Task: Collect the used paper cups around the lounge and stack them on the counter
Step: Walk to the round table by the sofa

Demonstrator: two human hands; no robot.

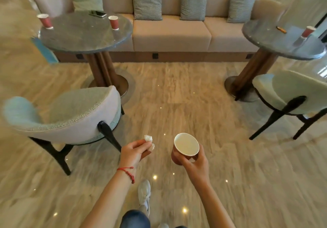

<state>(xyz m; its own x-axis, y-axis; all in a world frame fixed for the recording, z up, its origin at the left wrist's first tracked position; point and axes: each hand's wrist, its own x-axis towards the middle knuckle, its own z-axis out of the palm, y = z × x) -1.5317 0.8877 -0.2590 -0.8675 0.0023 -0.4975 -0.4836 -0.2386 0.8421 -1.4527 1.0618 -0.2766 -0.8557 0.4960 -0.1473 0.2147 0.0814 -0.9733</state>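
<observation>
The floor (177, 95) fills most of your view, pale and glossy with small light spots; it is smeared by blur, so its pattern is hard to read. Beyond it the sofa (171, 31) runs along the far side, its top cut off by the frame edge, with four cushions (147, 2) leaning on its back. The left table (85, 31) stands just in front of the sofa's left end, and the right table (283, 40) is cut by the frame's right edge. A chair (67, 116) sits near you on the left, its back toward you, between you and the left table's pedestal. A second chair (290, 93) on the right is partly cropped.

On the left table stand two red cups, the left cup (45, 21) near the far-left rim and the middle cup (113, 22) near the right rim, with a dark phone (97, 13) lying between them at the back. On the right table stands another cup (307, 31), blurred, near a small brown object too small to identify.

Your right hand (194, 162) is wrapped round a held cup (184, 148), upright with its inside showing empty. Your left hand (134, 150) pinches a crumpled white tissue (149, 142). The hands are apart. A red string (126, 171) circles your left wrist, and your shoe (144, 194) shows below.
</observation>
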